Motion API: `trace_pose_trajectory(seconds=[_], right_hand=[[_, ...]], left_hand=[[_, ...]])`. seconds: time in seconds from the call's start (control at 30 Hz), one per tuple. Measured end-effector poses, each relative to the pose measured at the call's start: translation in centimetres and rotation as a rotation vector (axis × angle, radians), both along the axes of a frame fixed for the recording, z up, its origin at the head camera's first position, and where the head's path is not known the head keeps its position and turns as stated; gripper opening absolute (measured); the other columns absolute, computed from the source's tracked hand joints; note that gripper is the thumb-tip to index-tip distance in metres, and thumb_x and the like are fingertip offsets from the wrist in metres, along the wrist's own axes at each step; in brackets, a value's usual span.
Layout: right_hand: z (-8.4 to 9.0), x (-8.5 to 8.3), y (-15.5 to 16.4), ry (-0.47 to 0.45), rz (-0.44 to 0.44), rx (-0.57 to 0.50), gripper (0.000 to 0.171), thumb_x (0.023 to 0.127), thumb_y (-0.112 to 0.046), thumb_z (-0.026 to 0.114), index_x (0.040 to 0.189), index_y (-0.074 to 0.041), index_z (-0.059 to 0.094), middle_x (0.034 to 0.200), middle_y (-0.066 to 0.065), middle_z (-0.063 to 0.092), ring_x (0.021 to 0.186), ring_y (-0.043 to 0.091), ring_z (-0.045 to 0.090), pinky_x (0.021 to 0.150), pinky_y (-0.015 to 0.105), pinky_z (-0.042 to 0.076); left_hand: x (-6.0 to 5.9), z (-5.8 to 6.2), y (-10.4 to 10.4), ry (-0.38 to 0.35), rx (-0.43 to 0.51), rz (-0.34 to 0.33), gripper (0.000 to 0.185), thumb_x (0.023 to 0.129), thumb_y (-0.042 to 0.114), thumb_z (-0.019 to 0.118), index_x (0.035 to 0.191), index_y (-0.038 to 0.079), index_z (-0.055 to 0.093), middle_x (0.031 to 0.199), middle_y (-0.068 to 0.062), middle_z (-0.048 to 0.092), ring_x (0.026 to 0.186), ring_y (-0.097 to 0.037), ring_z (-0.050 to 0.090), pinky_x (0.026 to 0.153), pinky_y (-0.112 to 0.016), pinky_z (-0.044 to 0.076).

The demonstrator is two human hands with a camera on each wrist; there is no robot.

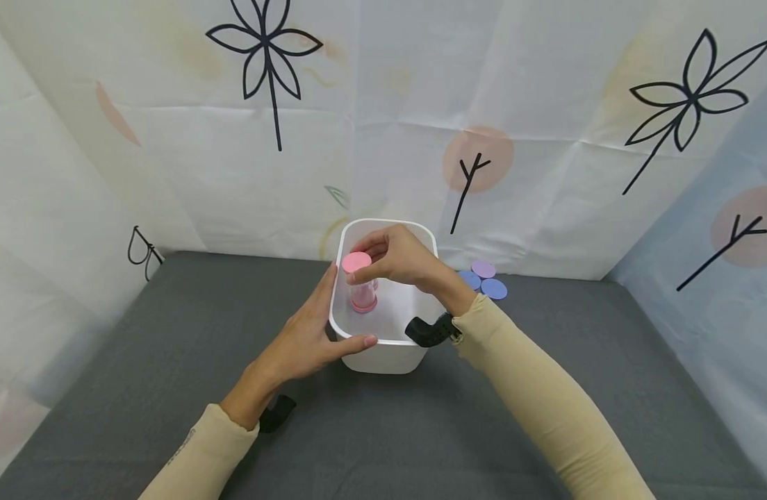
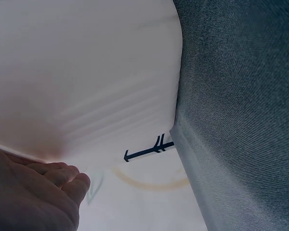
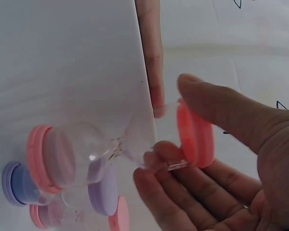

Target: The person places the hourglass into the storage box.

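My right hand [image 1: 403,255] reaches over the white bin [image 1: 383,357] and holds a clear hourglass with pink caps [image 1: 356,262], thumb and fingers at its top. The hourglass stands nearly upright by the bin's left wall in the head view; its lower pink cap [image 3: 38,159] shows in the right wrist view. Inside the bin, a purple-capped hourglass [image 3: 103,187], a blue-capped one [image 3: 14,183] and another pink-capped one [image 3: 118,216] sit beside it, mostly hidden from the head view by my right hand. Straight fingers of my left hand [image 1: 302,339] rest along the bin's outer left side, thumb over the near rim.
To the right of the bin, two blue-capped pieces [image 1: 494,288] and a purple-capped one [image 1: 483,269] stand together on the grey cloth-covered table [image 1: 383,444]. A patterned white curtain [image 1: 390,173] rises right behind the bin.
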State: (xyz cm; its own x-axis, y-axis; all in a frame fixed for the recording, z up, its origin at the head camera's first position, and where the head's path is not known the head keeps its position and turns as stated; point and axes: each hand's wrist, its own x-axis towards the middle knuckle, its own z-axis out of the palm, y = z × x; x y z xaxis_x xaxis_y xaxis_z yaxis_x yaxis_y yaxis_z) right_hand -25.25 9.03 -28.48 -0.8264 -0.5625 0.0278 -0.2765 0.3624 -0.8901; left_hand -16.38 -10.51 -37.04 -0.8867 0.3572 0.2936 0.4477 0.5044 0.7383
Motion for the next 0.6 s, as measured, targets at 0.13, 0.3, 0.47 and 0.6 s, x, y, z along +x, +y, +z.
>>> trace_pose_trajectory(seconds=[0.13, 0.3, 0.47, 0.6], right_hand=[[-0.3, -0.4, -0.1, -0.014, 0.016, 0.013, 0.032, 0.075, -0.009, 0.09, 0.103, -0.003, 0.076, 0.09, 0.006, 0.076, 0.085, 0.017, 0.067, 0.077, 0.029, 0.051], [-0.9, -1.2, 0.0, -0.033, 0.002, 0.021, 0.036, 0.074, -0.006, 0.09, 0.107, -0.001, 0.075, 0.092, 0.007, 0.076, 0.086, 0.016, 0.067, 0.077, 0.028, 0.051], [-1.5, -1.6, 0.0, -0.039, -0.02, 0.037, 0.038, 0.073, -0.005, 0.091, 0.107, 0.0, 0.075, 0.093, 0.008, 0.076, 0.088, 0.017, 0.067, 0.079, 0.029, 0.051], [-1.7, -1.5, -0.3, -0.001, -0.014, 0.09, 0.036, 0.073, -0.009, 0.091, 0.105, -0.003, 0.075, 0.093, 0.005, 0.076, 0.088, 0.016, 0.067, 0.078, 0.029, 0.05]], left_hand=[[0.0, 0.0, -0.1, 0.008, 0.0, 0.0, 0.123, 0.082, 0.061, 0.078, 0.164, 0.025, -0.007, 0.169, 0.009, 0.0, 0.149, -0.017, 0.025, 0.112, -0.059, 0.031], [-0.1, 0.0, -0.1, 0.028, 0.003, -0.008, 0.123, 0.081, 0.061, 0.078, 0.164, 0.025, -0.006, 0.169, 0.009, 0.001, 0.149, -0.016, 0.025, 0.112, -0.057, 0.032], [-0.1, 0.0, -0.1, 0.033, 0.011, -0.013, 0.122, 0.081, 0.06, 0.079, 0.164, 0.028, -0.006, 0.169, 0.011, 0.003, 0.145, -0.015, 0.031, 0.109, -0.056, 0.036], [-0.1, 0.0, 0.0, 0.029, 0.014, -0.017, 0.122, 0.081, 0.06, 0.079, 0.164, 0.027, -0.005, 0.169, 0.009, 0.003, 0.146, -0.014, 0.03, 0.109, -0.056, 0.036]])
